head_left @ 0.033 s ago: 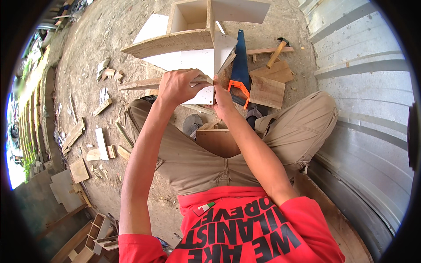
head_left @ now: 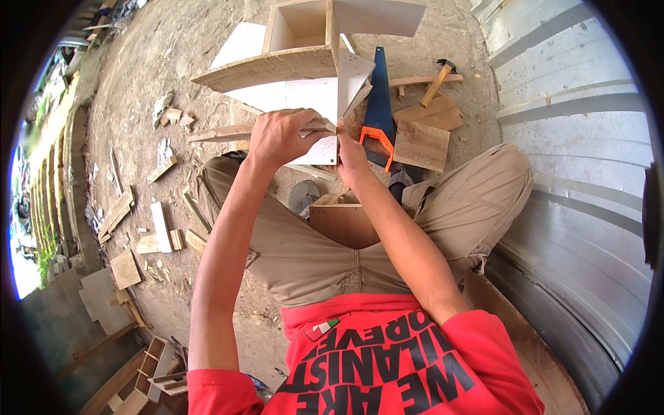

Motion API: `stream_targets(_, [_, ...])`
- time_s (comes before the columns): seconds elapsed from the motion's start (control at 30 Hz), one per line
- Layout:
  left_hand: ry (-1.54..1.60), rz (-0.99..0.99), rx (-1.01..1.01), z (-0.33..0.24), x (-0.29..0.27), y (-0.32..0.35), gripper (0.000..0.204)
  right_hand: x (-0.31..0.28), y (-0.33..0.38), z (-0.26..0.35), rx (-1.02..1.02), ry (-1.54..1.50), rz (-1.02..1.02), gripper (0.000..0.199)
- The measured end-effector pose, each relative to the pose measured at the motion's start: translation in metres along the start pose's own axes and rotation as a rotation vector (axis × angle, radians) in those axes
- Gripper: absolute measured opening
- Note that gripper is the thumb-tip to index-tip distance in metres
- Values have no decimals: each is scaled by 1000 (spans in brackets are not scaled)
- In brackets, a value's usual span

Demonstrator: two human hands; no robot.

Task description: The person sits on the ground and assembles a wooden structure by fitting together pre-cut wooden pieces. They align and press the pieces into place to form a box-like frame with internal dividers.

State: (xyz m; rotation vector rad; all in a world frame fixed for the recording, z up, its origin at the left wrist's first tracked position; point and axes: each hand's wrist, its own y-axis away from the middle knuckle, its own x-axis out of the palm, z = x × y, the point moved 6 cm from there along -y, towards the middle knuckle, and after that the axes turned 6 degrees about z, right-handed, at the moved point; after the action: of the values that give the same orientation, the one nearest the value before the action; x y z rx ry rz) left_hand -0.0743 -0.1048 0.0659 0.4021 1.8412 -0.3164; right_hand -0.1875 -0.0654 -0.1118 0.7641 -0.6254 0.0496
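In front of me stands a wooden box-like assembly (head_left: 277,67) with white-faced panels and an open square compartment at its far end. My left hand (head_left: 280,135) is closed around a rough wooden strip (head_left: 221,133), which lies crosswise over the white panel (head_left: 319,152). The strip's right end meets the panel's right edge. At that corner my right hand (head_left: 351,153) is closed on the panel's edge, thumb up against the joint; its other fingers are mostly hidden. Just right of it lies a handsaw (head_left: 379,97) with a blue blade and orange handle.
A hammer (head_left: 436,84) rests beyond some flat wooden boards (head_left: 422,144) on the right. Between my legs is a wooden box (head_left: 344,225). Offcuts (head_left: 117,214) litter the ground to the left. A corrugated metal wall (head_left: 574,104) runs along the right side.
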Motion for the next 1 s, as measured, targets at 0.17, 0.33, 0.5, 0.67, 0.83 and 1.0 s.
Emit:
stream_targets(0.17, [-7,4,-10,1,1,1,30,1,0,-1,10,-20,14,64])
stream_targets(0.33, [-25,-17,37,-1,1,0,31,-7,-10,-6,2,11,48,65])
stream_targets(0.5, [-44,-6,45,1,2,0,33,-7,-10,-5,-28,30,2,60])
stream_targets(0.67, [-40,-7,54,2,2,1,33,-7,-9,-7,-19,29,-27,57])
stream_targets(0.83, [-46,-22,76,-3,0,-3,33,-27,-24,-16,53,4,-76,48])
stream_targets(1.0, [-44,-14,60,-2,1,0,33,-28,-14,1,-68,57,-87,41])
